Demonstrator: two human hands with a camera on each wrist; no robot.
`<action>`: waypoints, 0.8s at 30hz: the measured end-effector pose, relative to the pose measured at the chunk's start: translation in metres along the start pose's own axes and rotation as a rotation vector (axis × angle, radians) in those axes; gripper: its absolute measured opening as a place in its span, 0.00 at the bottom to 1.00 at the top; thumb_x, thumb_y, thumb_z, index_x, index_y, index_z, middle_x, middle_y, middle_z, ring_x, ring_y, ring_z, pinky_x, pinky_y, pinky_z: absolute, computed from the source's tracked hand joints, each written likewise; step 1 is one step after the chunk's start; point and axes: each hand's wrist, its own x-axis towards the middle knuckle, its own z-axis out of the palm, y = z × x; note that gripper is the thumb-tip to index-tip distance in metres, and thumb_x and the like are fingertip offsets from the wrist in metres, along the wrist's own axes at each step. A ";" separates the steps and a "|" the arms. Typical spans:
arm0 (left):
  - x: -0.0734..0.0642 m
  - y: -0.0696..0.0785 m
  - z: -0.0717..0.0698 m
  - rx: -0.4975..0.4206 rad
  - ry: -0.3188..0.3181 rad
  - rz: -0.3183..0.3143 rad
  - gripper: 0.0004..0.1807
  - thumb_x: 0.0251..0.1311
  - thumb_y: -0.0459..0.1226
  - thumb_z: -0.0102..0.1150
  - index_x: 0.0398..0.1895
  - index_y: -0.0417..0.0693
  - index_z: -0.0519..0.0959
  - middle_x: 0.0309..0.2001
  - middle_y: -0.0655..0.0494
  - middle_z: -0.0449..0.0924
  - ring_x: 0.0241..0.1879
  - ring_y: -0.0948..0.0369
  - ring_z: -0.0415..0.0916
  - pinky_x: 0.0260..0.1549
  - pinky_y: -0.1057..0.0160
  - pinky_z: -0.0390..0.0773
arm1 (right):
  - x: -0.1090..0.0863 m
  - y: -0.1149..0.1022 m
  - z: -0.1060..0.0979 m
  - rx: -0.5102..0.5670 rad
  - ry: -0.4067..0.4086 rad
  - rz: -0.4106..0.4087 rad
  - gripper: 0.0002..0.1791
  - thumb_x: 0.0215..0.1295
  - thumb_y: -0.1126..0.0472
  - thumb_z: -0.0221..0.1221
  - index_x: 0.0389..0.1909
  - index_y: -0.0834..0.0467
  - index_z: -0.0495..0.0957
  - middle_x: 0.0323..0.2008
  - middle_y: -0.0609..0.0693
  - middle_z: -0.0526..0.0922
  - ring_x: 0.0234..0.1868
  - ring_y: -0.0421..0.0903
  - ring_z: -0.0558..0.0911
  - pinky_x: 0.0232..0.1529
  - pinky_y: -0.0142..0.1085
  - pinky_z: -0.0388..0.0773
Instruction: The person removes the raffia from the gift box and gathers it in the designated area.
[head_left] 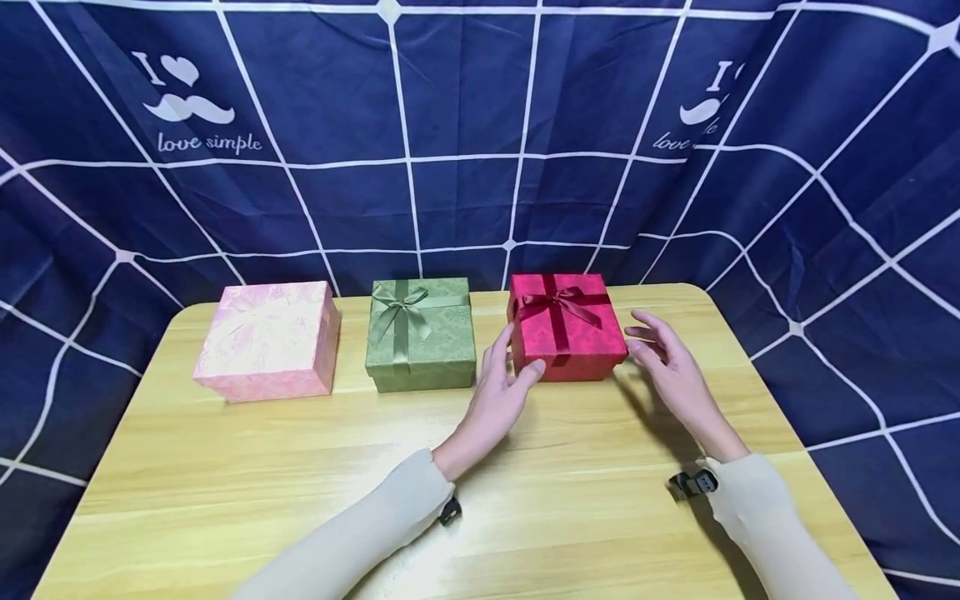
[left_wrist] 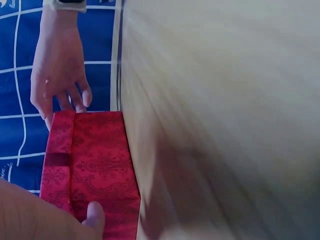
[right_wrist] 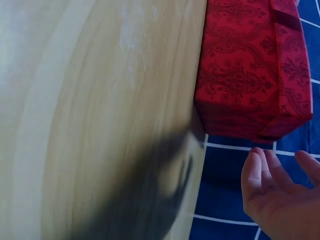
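Observation:
A red gift box [head_left: 564, 337] with a dark red ribbon bow on its lid stands at the right of the row. My left hand [head_left: 498, 400] is at the box's left side, thumb by the front left corner and fingers along the side. The left wrist view shows the thumb [left_wrist: 95, 215] overlapping the patterned red front. On the other side, my right hand [head_left: 671, 367] is held near the right face, fingers loosely bent. A gap shows between its fingertips and the box [right_wrist: 240, 75] in the right wrist view.
A green gift box [head_left: 420, 337] with a green bow stands left of the red one. Farther left is a pink gift box [head_left: 266, 337]. All stand on a light wooden table [head_left: 570, 500]. A dark blue cloth [head_left: 465, 200] with white lines hangs behind.

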 end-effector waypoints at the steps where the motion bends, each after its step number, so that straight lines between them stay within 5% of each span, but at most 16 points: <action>1: 0.004 0.001 0.003 0.008 0.014 -0.002 0.45 0.78 0.51 0.59 0.91 0.56 0.52 0.81 0.46 0.58 0.74 0.47 0.66 0.71 0.43 0.70 | 0.002 0.000 0.000 0.008 -0.007 0.006 0.31 0.88 0.58 0.54 0.84 0.60 0.62 0.69 0.69 0.75 0.59 0.32 0.79 0.57 0.22 0.75; 8: 0.027 0.000 0.013 0.034 0.129 -0.008 0.44 0.76 0.52 0.60 0.90 0.54 0.55 0.74 0.48 0.63 0.65 0.52 0.69 0.65 0.45 0.71 | 0.014 0.000 0.002 0.059 -0.034 0.038 0.32 0.88 0.55 0.53 0.86 0.56 0.60 0.73 0.67 0.73 0.63 0.33 0.78 0.59 0.25 0.77; 16: 0.046 -0.003 0.016 0.073 0.188 0.001 0.43 0.73 0.49 0.63 0.89 0.63 0.60 0.57 0.48 0.68 0.56 0.54 0.67 0.58 0.52 0.71 | 0.026 0.001 0.004 0.121 -0.072 0.069 0.32 0.88 0.56 0.53 0.86 0.60 0.59 0.74 0.69 0.71 0.63 0.34 0.77 0.58 0.24 0.76; 24: 0.057 -0.009 0.017 0.066 0.190 0.014 0.41 0.71 0.44 0.62 0.87 0.64 0.62 0.65 0.50 0.69 0.66 0.54 0.64 0.65 0.52 0.68 | 0.031 0.001 0.007 0.129 -0.070 0.113 0.34 0.87 0.54 0.56 0.86 0.56 0.60 0.74 0.67 0.70 0.63 0.37 0.76 0.59 0.24 0.74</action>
